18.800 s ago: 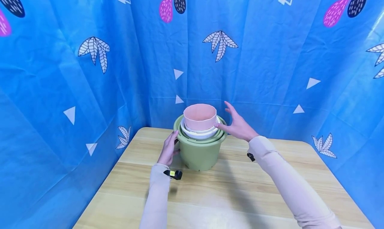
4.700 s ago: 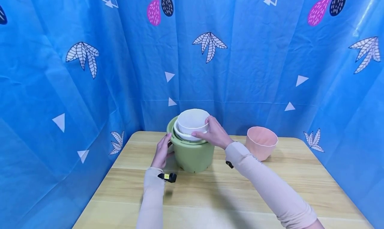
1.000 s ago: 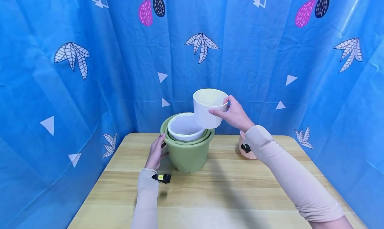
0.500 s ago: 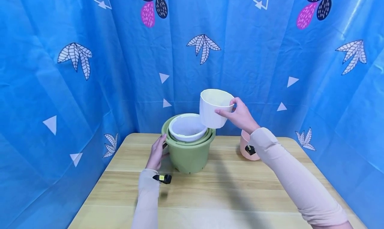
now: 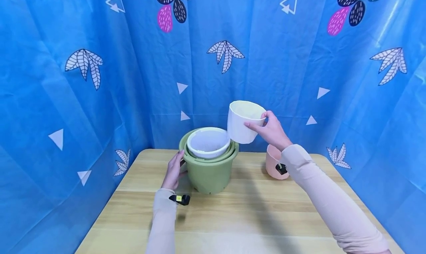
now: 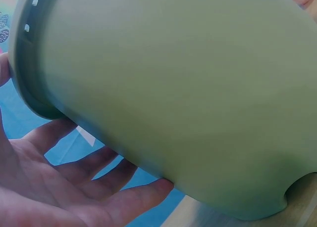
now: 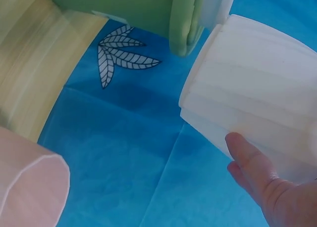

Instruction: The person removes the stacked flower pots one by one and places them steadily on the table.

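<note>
Spread left hand (image 5: 172, 171) is touching the green pot (image 5: 210, 177) at nine o'clock, right hand (image 5: 273, 132) is pinching the raised faceted pot (image 5: 239, 130) at one, pink pot (image 5: 273, 164) is standing apart at three, white pot (image 5: 207, 153) remaining nested.

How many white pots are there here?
2: one is held up by the right hand, the first white pot; the second white pot sits nested inside the large green pot. Others could be hidden beneath it.
</note>
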Available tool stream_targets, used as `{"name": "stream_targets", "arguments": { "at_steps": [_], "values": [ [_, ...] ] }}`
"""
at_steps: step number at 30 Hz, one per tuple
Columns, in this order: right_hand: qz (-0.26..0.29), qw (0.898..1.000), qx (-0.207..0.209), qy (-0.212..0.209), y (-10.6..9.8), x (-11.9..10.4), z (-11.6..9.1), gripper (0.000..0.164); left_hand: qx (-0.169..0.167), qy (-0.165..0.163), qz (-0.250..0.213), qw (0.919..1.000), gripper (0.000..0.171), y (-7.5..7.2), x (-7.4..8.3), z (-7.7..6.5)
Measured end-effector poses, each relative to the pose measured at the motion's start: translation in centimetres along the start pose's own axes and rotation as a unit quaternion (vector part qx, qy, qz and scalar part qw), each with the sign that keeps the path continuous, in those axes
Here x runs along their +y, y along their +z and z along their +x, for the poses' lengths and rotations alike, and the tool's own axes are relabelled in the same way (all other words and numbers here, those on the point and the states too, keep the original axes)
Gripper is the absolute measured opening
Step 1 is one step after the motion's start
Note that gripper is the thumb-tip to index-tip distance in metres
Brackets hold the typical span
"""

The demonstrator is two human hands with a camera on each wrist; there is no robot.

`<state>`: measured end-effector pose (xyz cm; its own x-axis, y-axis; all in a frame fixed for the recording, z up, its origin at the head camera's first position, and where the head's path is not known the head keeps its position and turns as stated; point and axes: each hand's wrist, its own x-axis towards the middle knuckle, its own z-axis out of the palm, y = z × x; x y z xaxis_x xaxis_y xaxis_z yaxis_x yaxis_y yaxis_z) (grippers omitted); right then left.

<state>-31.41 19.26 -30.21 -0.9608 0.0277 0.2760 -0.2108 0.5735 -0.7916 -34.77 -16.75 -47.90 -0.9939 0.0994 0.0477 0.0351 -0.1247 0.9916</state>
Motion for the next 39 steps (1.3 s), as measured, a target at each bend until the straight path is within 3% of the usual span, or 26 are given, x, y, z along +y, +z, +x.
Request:
{"name": "stream_targets", "arguments": {
  "at_steps": [9,25,39],
  "values": [
    [-0.016,1.000,0.002,0.007,0.0,1.6,-0.2,0.071,0.002,-0.001,0.004,1.0000,0.072,0.0,0.1,0.0],
    [0.011,0.999,0.024,0.038,-0.3,3.5,-1.0,0.075,0.003,-0.001,0.004,1.0000,0.072,0.0,0.0,0.1],
    [-0.010,0.999,0.022,0.029,0.8,5.7,-1.2,0.070,0.003,0.000,-0.005,1.0000,0.073,-0.1,-0.3,0.2]
  ]
}}
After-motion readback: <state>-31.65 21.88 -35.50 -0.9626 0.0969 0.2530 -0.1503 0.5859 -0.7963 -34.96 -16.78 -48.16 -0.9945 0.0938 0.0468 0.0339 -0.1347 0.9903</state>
